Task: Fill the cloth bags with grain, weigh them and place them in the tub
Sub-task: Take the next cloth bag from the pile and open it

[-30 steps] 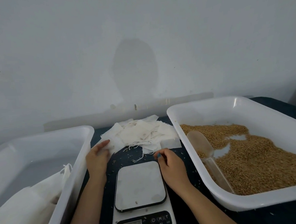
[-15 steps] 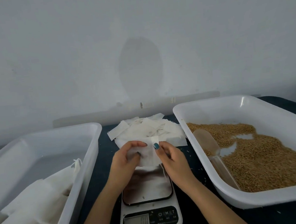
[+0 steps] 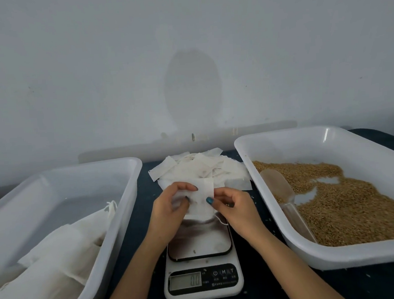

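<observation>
Pinching an empty drawstring cloth bag (image 3: 200, 199) between both hands' fingers (image 3: 189, 189), she readies filling; next, spread its mouth for the scoop (image 3: 282, 194).

A scale (image 3: 199, 245) sits mid-table (image 3: 266, 291), hemmed between a left tub (image 3: 121, 215) and a right tub (image 3: 362, 254), with narrow bare strips on either side. A pile of bags (image 3: 199, 170) blocks the far end, against the wall (image 3: 185, 56). The left hand (image 3: 170, 212) and right hand (image 3: 235, 207) pinch a bag (image 3: 202, 200) over the scale's far edge. Filled bags (image 3: 54, 264) crowd the left tub's near end. Its far half is open. A scoop (image 3: 280, 190) lies on the grain (image 3: 358, 203) along the right tub's left wall.
</observation>
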A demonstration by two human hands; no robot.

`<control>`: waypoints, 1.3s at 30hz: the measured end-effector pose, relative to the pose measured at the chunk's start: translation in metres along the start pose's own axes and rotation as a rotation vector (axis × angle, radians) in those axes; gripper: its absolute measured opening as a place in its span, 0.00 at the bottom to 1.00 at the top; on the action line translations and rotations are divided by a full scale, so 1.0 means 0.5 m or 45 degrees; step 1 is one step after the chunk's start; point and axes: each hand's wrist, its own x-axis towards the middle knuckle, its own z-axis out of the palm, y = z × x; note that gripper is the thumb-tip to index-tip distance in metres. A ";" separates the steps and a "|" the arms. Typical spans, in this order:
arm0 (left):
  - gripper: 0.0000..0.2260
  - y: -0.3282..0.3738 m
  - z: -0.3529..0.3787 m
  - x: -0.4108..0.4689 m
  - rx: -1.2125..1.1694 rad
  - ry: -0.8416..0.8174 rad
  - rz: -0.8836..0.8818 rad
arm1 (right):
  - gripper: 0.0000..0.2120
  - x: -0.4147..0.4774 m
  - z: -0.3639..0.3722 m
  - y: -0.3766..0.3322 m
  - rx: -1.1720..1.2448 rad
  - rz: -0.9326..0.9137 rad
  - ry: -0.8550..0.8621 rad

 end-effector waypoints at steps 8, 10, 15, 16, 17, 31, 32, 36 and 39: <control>0.20 0.006 0.000 -0.004 -0.012 0.016 0.017 | 0.08 -0.002 -0.003 -0.004 0.107 0.100 -0.018; 0.20 0.006 0.000 -0.004 -0.019 0.018 0.018 | 0.08 -0.003 -0.002 -0.006 0.127 0.126 -0.022; 0.13 0.005 -0.003 -0.008 -0.047 -0.020 0.031 | 0.09 -0.005 -0.001 -0.013 0.157 0.171 -0.001; 0.10 0.005 -0.003 -0.009 -0.022 -0.032 0.068 | 0.10 -0.005 -0.002 -0.014 0.133 0.178 0.019; 0.10 0.007 -0.002 -0.011 0.006 -0.049 0.102 | 0.11 -0.004 -0.002 -0.015 0.108 0.183 0.048; 0.09 0.015 0.013 -0.015 0.136 -0.010 0.101 | 0.20 -0.017 0.011 -0.024 -0.098 -0.167 0.042; 0.10 0.014 0.012 -0.013 0.148 0.002 0.086 | 0.18 -0.016 0.012 -0.024 -0.108 -0.180 0.037; 0.12 0.000 0.010 -0.007 0.286 0.045 0.046 | 0.13 -0.021 0.013 -0.025 -0.149 -0.231 0.097; 0.11 -0.003 0.011 -0.010 0.394 0.047 0.072 | 0.14 -0.027 0.011 -0.025 -0.463 -0.390 0.223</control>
